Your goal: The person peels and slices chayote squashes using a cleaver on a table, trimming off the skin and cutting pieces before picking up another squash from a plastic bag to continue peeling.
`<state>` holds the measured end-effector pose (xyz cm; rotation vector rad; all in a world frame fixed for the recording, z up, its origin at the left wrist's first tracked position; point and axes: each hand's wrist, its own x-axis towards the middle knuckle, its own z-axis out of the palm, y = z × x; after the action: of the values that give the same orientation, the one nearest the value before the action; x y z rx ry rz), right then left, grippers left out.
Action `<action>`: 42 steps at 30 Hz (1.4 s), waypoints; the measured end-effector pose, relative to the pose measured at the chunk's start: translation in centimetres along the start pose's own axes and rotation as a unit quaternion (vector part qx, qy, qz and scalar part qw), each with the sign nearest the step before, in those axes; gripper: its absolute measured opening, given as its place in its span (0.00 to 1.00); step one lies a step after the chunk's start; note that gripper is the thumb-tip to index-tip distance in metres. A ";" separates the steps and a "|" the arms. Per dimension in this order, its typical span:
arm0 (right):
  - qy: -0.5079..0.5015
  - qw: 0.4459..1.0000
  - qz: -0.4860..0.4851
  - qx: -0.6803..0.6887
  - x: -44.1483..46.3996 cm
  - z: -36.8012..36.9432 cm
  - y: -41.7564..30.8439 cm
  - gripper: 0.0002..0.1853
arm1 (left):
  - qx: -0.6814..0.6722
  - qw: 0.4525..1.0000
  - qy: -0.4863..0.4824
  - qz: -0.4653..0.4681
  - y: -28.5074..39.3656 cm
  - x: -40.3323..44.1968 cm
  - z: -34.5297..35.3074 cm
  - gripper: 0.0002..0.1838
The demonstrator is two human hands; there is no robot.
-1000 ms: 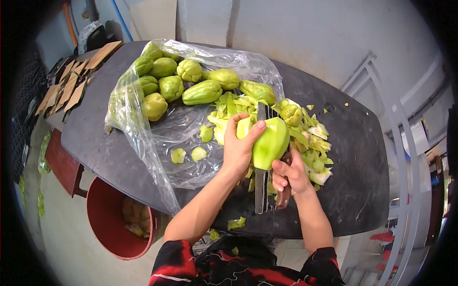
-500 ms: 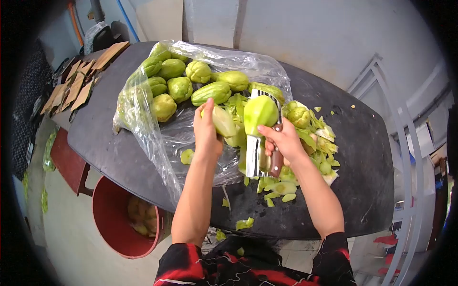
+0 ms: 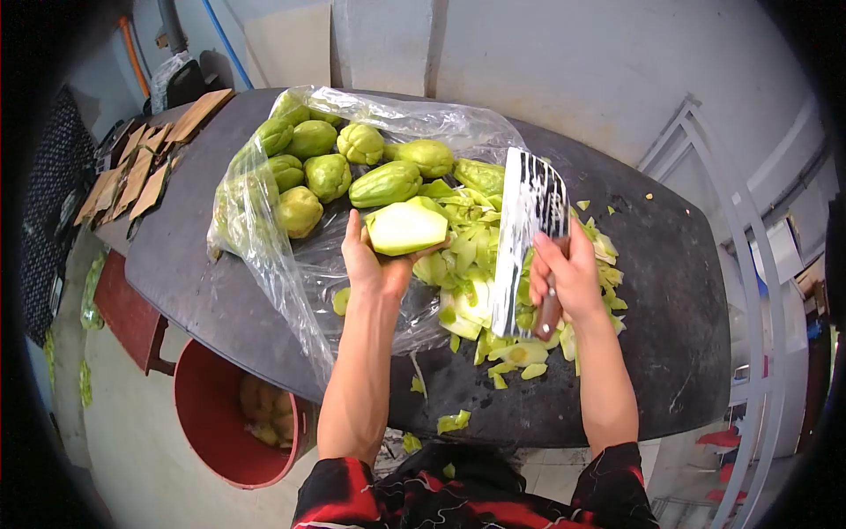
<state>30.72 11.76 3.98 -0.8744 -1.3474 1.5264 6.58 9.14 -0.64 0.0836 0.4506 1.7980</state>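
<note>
The left hand [image 3: 377, 275] cradles one peeled squash [image 3: 407, 231] in half-curled fingers, the right hand's [image 3: 571, 284] fingers wrap a knife [image 3: 519, 238], peelings [image 3: 467, 251] lie between them, and several unpeeled squashes [image 3: 385, 184] lie beyond the left fingertips.

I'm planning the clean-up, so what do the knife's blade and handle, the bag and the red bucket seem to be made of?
Blade: probably steel, shiny, with streaky reflections.
Handle: brown, smooth-looking; wood or wood-look plastic, can't tell.
Bag: glossy plastic film, see-through and crinkled.
Red bucket: likely plastic, smooth, with faint sheen.
</note>
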 end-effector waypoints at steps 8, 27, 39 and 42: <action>-0.149 0.978 0.124 0.079 -6.5 0.1 1.8 0.13 | -0.060 0.998 -0.014 -0.033 -3.4 -1.0 0.7 0.28; -0.085 0.988 0.102 0.084 -7.3 -3.3 2.8 0.15 | 0.010 0.987 -0.146 -0.061 -5.0 -2.3 1.5 0.33; -0.109 0.988 0.102 0.039 -7.3 -2.6 4.1 0.15 | -0.022 0.991 -0.067 -0.112 -4.6 -2.0 0.6 0.35; -0.102 0.989 0.101 0.030 -7.3 -2.7 4.2 0.15 | -0.004 0.991 -0.057 -0.120 -5.0 -2.2 0.9 0.36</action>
<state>35.09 5.85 -0.92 -0.8563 -1.3819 1.8442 12.05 8.35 -1.13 0.1217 0.3561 1.5491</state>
